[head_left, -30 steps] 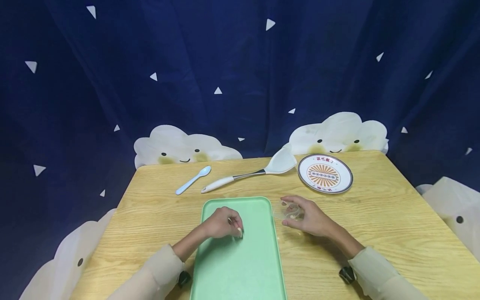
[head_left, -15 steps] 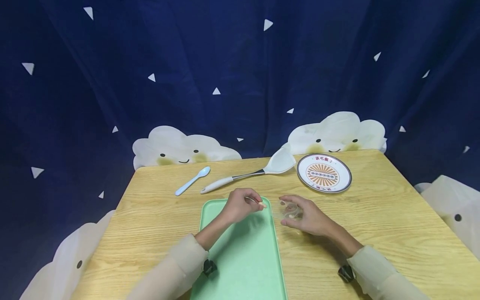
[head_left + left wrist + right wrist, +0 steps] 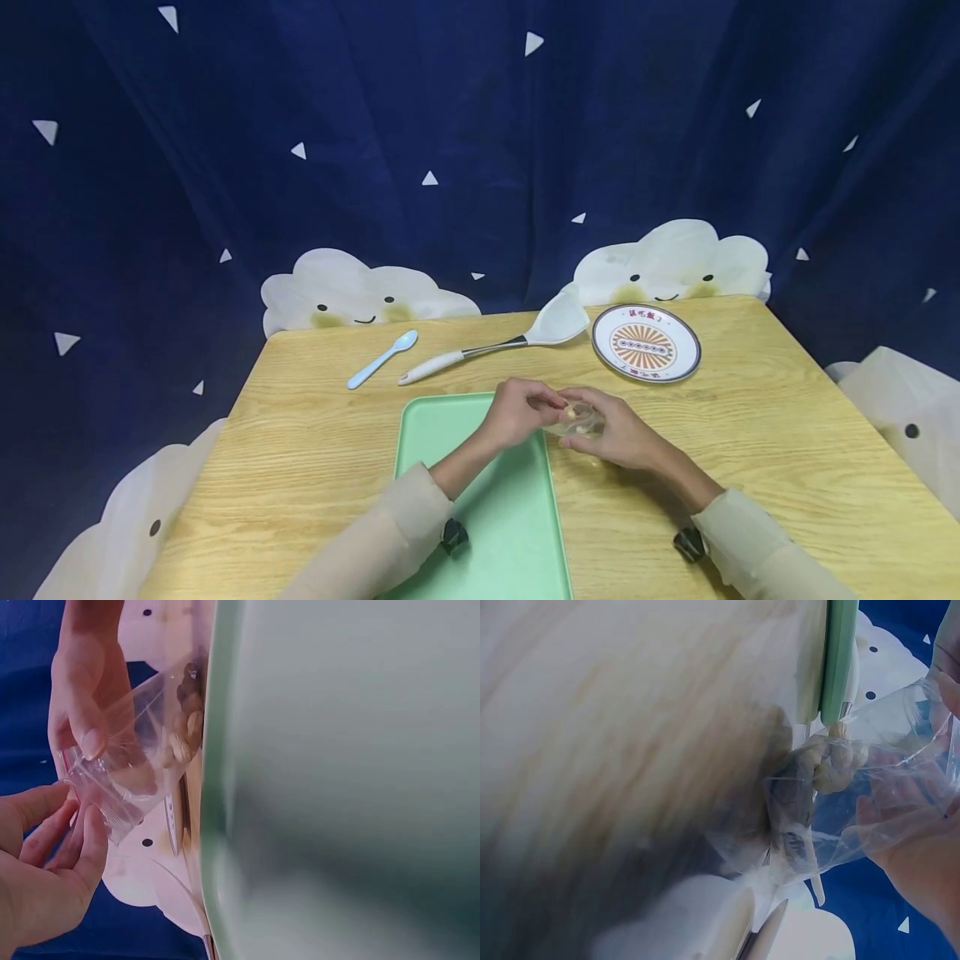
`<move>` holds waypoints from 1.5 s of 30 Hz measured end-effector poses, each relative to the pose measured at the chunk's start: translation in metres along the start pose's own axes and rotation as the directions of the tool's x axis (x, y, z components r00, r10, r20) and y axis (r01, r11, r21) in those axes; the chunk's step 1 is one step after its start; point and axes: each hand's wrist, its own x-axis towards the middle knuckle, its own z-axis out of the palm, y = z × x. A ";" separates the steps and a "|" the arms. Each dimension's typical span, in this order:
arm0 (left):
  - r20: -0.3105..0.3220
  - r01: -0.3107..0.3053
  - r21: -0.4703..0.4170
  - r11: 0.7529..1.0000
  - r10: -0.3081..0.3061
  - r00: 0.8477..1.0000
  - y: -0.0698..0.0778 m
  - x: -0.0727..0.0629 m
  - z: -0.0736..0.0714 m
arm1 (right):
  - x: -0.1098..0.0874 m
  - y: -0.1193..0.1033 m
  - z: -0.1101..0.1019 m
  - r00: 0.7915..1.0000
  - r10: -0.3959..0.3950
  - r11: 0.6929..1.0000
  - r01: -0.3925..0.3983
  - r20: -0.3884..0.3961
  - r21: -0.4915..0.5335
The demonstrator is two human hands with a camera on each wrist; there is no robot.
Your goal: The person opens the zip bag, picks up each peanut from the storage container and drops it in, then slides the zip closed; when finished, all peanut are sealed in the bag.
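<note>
A clear zip-top plastic bag [image 3: 589,431] hangs low beside the tray's right edge, with several nuts [image 3: 186,736] at its bottom. My right hand [image 3: 621,430] grips the bag at its mouth, thumb and fingers spread apart around it. At the mouth, my left hand [image 3: 519,412] has its fingertips together. A small pale nut [image 3: 570,412] shows at those fingertips in the head view; in the left wrist view the fingertips are partly behind the plastic. Beneath the left arm lies a green tray [image 3: 517,533].
Behind the tray, a light blue spoon [image 3: 382,360] and a white-headed spatula [image 3: 558,323] lie on the wooden table [image 3: 300,450]. A patterned plate [image 3: 647,367] sits at the back right. A dark blue curtain [image 3: 480,108] closes off the far side.
From above the tray, my left hand has moved right and away from me to the bag's mouth, carrying the small nut. My right hand and the bag have stayed nearly still.
</note>
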 end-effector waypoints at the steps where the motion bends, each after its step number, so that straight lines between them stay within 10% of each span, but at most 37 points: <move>1: 0.012 -0.007 0.009 1.000 0.007 1.000 0.000 0.000 0.000 | 0.000 0.000 0.000 1.000 -0.003 1.000 0.003 -0.002 -0.003; 15: 0.052 -0.075 0.054 0.996 0.072 0.996 -0.012 -0.008 -0.020 | 0.000 -0.001 -0.001 1.000 0.017 1.000 -0.018 0.015 0.002; 26: 0.362 -0.064 0.114 0.991 0.018 0.932 -0.004 -0.010 -0.010 | 0.000 0.004 -0.002 1.000 0.006 0.998 -0.007 -0.006 -0.061; 37: 0.203 -0.237 0.259 0.936 0.187 0.961 -0.003 -0.008 -0.002 | 0.001 0.000 -0.025 1.000 0.007 0.997 -0.009 0.030 0.072; 45: 0.084 -0.253 0.311 0.916 0.239 0.967 -0.004 -0.008 -0.004 | 0.001 0.000 -0.043 0.993 -0.116 0.985 0.114 0.008 0.131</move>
